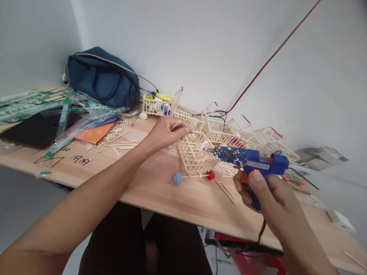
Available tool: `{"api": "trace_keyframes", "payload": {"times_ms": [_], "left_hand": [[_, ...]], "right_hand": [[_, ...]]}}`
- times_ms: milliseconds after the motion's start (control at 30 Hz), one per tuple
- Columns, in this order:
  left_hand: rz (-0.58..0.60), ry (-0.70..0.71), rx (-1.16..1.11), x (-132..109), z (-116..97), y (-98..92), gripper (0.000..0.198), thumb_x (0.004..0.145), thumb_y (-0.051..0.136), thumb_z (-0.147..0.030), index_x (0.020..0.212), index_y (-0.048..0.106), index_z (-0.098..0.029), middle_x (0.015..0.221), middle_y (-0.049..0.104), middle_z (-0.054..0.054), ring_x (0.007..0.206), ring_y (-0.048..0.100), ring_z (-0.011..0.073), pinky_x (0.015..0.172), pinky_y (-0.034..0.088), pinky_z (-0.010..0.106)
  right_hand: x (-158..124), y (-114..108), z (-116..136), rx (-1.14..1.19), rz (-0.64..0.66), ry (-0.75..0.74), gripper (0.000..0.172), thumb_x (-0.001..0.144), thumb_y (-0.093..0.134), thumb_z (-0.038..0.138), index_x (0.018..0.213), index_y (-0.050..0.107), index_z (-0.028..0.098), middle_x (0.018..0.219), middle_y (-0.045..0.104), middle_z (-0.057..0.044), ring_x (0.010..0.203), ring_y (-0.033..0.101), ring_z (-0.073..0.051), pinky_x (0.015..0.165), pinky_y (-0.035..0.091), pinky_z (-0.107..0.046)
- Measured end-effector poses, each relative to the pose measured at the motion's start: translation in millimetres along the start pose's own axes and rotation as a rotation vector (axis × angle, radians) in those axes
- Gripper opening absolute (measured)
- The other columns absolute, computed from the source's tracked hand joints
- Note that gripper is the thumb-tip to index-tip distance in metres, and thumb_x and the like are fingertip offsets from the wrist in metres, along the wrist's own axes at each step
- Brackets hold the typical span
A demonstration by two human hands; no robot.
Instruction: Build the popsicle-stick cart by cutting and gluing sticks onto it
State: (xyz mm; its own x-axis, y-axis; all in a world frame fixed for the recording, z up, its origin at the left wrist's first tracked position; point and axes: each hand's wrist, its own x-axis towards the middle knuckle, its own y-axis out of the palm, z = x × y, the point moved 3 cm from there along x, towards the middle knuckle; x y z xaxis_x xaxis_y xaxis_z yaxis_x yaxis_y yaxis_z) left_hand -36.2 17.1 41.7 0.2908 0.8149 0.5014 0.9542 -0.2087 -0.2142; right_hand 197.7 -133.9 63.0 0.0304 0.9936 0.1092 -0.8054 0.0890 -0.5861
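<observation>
Right hand (pixel 269 186) grips the blue glue gun (pixel 254 160), tip near the stick cart (pixel 194 156); left hand (pixel 168 133) curled just beside it (can't tell if holding anything).

Two hands (pixel 272 193), blue glue gun (pixel 237 156) (speckled), stick frame (pixel 196 155)

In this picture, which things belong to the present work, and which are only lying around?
Seemingly in use: blue glue gun, in the right hand; stick frame with red cap and blue cap, by the left hand; probably loose sticks.

Seemingly just lying about: dark blue bag; black flat device; orange sheet.
</observation>
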Motion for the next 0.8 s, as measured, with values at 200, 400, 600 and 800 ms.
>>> {"api": "trace_keyframes", "payload": {"times_ms": [200, 400, 600, 800], "left_hand": [[-0.016, 0.051, 0.038, -0.5, 0.2, -0.5, 0.023, 0.079, 0.060, -0.028, 0.068, 0.071, -0.011, 0.054, 0.059, 0.000, 0.050, 0.049, 0.0087, 0.048, 0.032, 0.020], [-0.025, 0.085, 0.079, 0.1, 3.3, 0.4, 0.023, 0.079, 0.059, -0.027, 0.073, 0.074, -0.011, 0.051, 0.053, -0.002, 0.048, 0.044, 0.0079, 0.047, 0.027, 0.020], [-0.030, 0.093, 0.112, -0.5, 3.0, -0.2, 0.024, 0.080, 0.059, -0.029, 0.070, 0.073, -0.012, 0.052, 0.055, -0.002, 0.050, 0.046, 0.0086, 0.048, 0.028, 0.021], [-0.030, 0.101, 0.130, 0.4, 3.6, 0.1, 0.027, 0.079, 0.058, -0.030, 0.060, 0.066, -0.012, 0.053, 0.056, -0.001, 0.050, 0.045, 0.0085, 0.048, 0.029, 0.021]], "right_hand": [[0.3, -1.4, 6.2, -0.070, 0.016, -0.004, 0.052, 0.094, 0.043, 0.066, 0.076, 0.056, 0.019, 0.062, 0.049, 0.000, 0.051, 0.041, -0.011, 0.047, 0.028, -0.025], [1.6, -0.1, 11.8, -0.135, -0.014, -0.024, 0.054, 0.092, 0.044, 0.068, 0.070, 0.055, 0.019, 0.057, 0.049, -0.001, 0.050, 0.043, -0.012, 0.046, 0.028, -0.026], [0.4, -1.8, 12.5, -0.160, -0.009, -0.019, 0.056, 0.093, 0.042, 0.068, 0.068, 0.053, 0.020, 0.057, 0.049, 0.000, 0.050, 0.044, -0.012, 0.048, 0.030, -0.026], [1.0, -3.5, 9.2, -0.194, -0.016, -0.015, 0.055, 0.094, 0.042, 0.067, 0.069, 0.055, 0.019, 0.058, 0.050, 0.000, 0.051, 0.044, -0.012, 0.049, 0.031, -0.027]]}}
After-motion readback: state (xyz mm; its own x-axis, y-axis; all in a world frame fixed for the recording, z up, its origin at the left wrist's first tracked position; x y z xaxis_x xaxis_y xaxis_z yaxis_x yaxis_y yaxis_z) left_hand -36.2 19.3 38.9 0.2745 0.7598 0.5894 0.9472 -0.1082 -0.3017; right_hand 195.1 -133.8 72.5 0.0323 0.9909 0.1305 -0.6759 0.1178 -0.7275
